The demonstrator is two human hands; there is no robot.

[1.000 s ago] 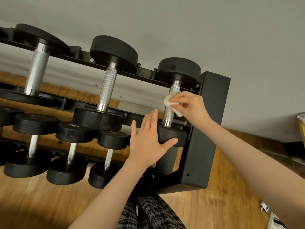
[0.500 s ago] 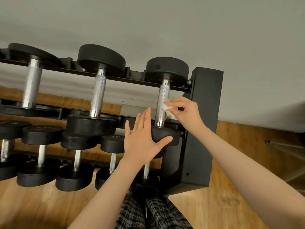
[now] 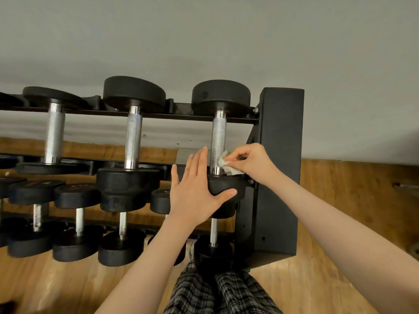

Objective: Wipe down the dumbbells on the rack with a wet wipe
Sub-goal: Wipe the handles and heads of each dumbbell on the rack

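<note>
A grey wall (image 3: 204, 41) stands behind, meeting a wooden floor (image 3: 351, 200). Plaid trousers (image 3: 222, 295) show at the bottom edge, above the floor boards.

Rack stock, counted:
- One black steel two-tier rack (image 3: 281, 155), its end panel standing at 3 o'clock.
- Three large black round-headed dumbbells with knurled chrome handles (image 3: 133, 137) are lying on the upper tier, from 9 to 12 o'clock.
- Five smaller black dumbbells (image 3: 77, 194) are lying on the lower tier, toward 8 o'clock; the left edge is cutting off a sixth.
- One crumpled white wet wipe (image 3: 226, 165), just right of centre.
- Two bare hands: left hand (image 3: 195, 193), right hand (image 3: 251, 162).
- Two plaid-trousered legs (image 3: 226, 295) are showing at 6 o'clock.
</note>
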